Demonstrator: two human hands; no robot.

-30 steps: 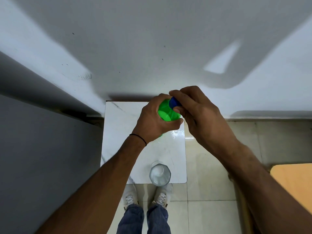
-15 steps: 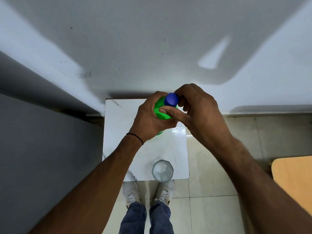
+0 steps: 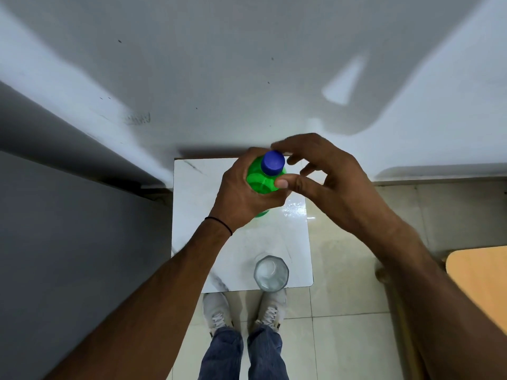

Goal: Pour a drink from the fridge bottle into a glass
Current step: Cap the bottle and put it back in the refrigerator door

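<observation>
A green plastic bottle (image 3: 260, 180) with a blue cap (image 3: 272, 161) stands upright on a small white marble-top table (image 3: 197, 187). My left hand (image 3: 241, 196) is wrapped around the bottle's shoulder. Just right of the cap hovers my right hand (image 3: 326, 182), fingers spread; the thumb tip rests at the bottle's neck and the fingers curl behind the cap without gripping it. A clear faceted glass (image 3: 271, 272) stands near the table's front edge; I cannot tell whether it holds liquid.
A white wall (image 3: 247, 78) rises right behind the table. A grey surface (image 3: 68, 242) fills the left side. A wooden tabletop corner (image 3: 480, 275) sits at the right over the tiled floor. My shoes (image 3: 247, 311) are below the table's front edge.
My right hand had pinched the blue cap; its fingers have now spread and let go, leaving the cap exposed on the bottle. The left hand keeps hold of the bottle.
</observation>
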